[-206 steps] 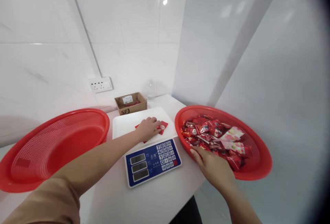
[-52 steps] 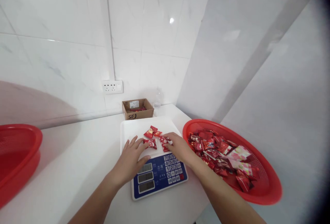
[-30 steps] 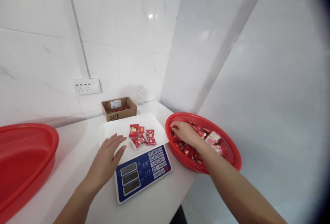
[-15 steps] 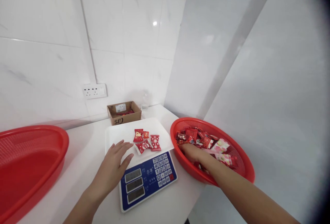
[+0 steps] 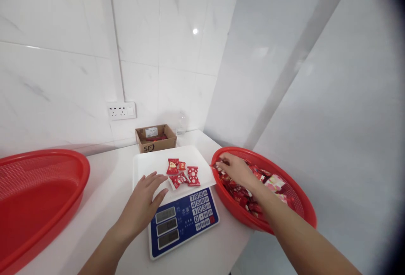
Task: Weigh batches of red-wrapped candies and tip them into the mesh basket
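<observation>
A blue-faced electronic scale [image 5: 183, 220] with a white weighing tray [image 5: 148, 165] stands on the white counter. Several red wrapped candies [image 5: 182, 173] lie on the tray. My left hand [image 5: 144, 201] rests at the tray's near left edge, fingers spread, holding nothing, just left of those candies. My right hand [image 5: 236, 169] is inside the red mesh basket [image 5: 303, 211] at its left rim. Its fingers are bent together over the heap of wrapped candies [image 5: 275, 182]; what they grip is hidden.
A second, larger red basket [image 5: 47, 190] stands at the left with nothing visible inside. A small open cardboard box [image 5: 155, 138] sits against the tiled wall behind the scale, under a wall socket [image 5: 122, 110]. The counter edge runs close in front of the scale.
My right hand left the scale tray, dug into the right basket, and has now come back up to the basket's left rim. My left hand stays by the tray.
</observation>
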Action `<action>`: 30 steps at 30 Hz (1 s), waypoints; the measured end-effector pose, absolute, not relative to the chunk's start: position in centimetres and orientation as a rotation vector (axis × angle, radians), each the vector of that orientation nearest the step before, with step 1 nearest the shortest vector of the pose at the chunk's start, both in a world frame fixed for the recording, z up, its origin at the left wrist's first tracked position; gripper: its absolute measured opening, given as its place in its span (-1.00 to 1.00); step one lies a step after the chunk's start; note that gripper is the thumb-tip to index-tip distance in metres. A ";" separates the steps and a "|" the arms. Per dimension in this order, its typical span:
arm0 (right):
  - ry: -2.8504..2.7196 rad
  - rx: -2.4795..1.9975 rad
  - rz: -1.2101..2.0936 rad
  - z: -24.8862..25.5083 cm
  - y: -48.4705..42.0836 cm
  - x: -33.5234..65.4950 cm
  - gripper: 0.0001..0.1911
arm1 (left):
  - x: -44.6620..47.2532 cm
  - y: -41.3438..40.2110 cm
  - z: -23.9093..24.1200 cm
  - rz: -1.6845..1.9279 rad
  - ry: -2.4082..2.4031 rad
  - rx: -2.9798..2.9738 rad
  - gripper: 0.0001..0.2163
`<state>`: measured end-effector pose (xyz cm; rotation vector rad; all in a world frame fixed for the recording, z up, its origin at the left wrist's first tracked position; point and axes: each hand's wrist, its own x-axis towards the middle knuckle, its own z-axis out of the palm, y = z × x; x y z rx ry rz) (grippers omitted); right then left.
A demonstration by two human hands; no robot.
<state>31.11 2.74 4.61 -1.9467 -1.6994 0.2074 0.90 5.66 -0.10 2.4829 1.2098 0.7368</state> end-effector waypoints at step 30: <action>-1.804 -2.179 -0.040 2.6 -0.2 30.5 -0.53 | 0.7 5.7 -0.2 0.743 1.204 2.511 -0.68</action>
